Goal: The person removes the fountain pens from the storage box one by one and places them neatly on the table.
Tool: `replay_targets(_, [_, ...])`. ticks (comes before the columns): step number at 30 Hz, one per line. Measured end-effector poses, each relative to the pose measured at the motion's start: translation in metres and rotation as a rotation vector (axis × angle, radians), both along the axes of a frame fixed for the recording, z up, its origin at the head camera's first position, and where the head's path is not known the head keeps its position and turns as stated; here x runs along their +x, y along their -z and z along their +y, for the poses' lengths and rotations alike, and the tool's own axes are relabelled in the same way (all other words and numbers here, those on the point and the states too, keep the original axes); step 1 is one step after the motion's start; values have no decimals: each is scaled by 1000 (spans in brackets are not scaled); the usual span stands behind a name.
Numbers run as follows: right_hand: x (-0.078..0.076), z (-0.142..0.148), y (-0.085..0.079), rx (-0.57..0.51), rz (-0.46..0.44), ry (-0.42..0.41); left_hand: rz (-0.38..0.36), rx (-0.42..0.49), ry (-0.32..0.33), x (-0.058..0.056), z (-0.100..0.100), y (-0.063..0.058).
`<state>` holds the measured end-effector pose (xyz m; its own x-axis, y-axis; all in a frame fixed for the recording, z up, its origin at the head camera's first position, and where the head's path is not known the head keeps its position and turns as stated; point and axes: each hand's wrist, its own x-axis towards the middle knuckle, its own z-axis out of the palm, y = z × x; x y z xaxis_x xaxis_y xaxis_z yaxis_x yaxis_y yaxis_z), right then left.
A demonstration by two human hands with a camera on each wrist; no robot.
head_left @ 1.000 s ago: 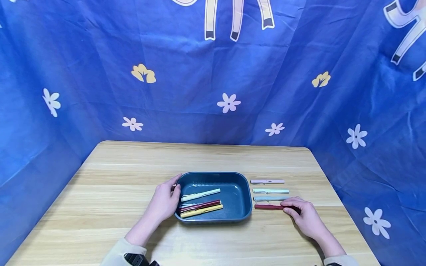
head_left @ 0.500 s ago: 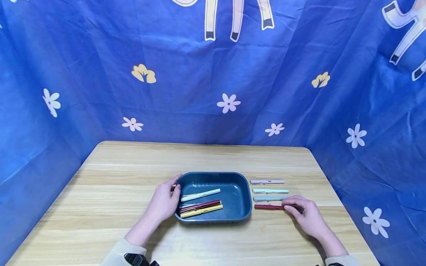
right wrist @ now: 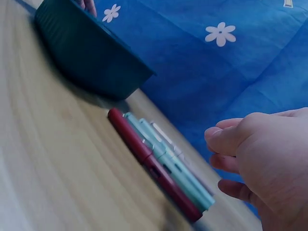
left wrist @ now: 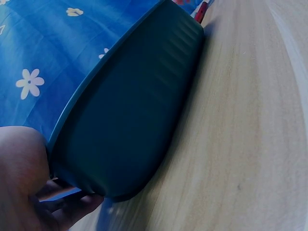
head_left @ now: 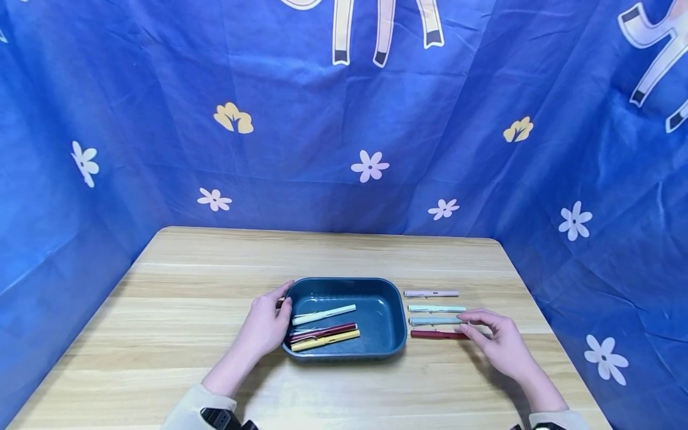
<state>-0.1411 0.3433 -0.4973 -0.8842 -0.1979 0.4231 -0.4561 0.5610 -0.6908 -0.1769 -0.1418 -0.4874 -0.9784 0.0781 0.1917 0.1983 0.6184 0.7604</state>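
A dark blue tray sits mid-table with a cream pen, a dark red pen and a yellow pen inside. My left hand grips its left rim, thumb over the edge; the left wrist view shows the tray's outer wall. Right of the tray lie a pink pen, a mint pen, a grey-blue pen and a dark red pen in a row. My right hand hovers at their right ends, fingers relaxed and holding nothing; the right wrist view shows it apart from the red pen.
The wooden table is ringed by a blue flowered cloth at the back and on both sides. Bare wood lies left of the tray and behind it.
My right hand has let go of the dark red pen on the table and lifted slightly away from it. The left hand and the tray have not moved.
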Motion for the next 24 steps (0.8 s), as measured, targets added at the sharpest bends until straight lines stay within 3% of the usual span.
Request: replay_targets(24, [-6,-36,-38,-159,0,-169,8,13,6,1,0,0])
